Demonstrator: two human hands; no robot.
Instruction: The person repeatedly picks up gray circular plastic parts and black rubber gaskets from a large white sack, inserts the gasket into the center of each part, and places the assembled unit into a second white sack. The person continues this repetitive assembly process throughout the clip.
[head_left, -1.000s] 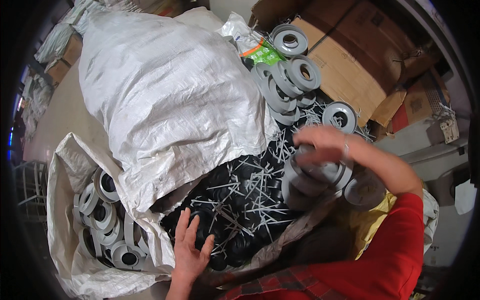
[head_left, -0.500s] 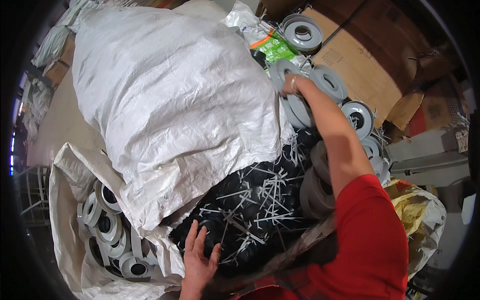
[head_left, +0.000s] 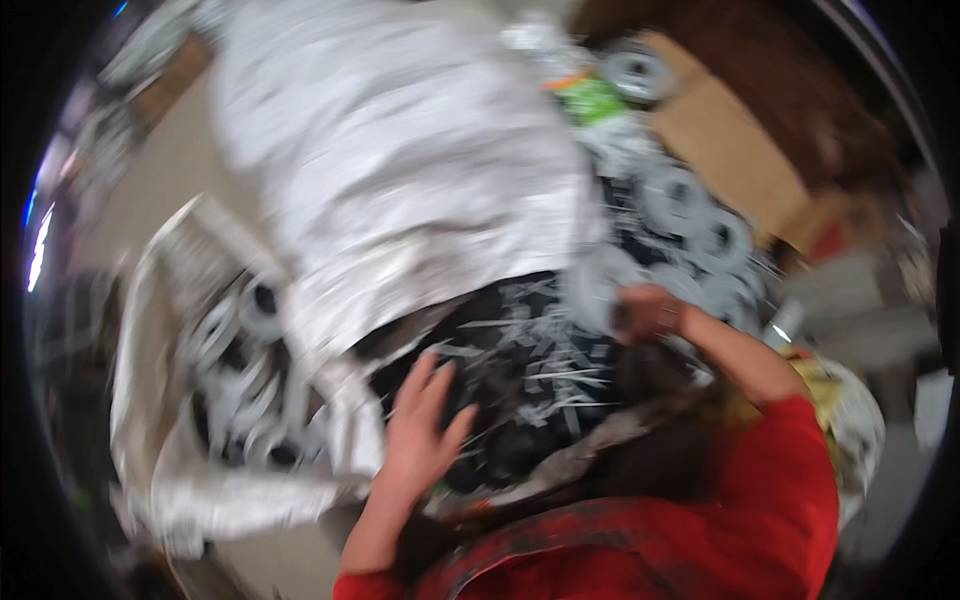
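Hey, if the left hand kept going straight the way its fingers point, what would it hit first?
Likely the black pile ahead of the left hand, then the big white sack; the blur makes depth hard to judge.

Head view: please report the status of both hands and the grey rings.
Left hand open, at black parts. Right hand at a grey ring; blur hides the grip. Loose white strips strewn across the black parts.

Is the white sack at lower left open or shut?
Open: the white sack's mouth gapes, leaving grey rings visible inside despite the blur.
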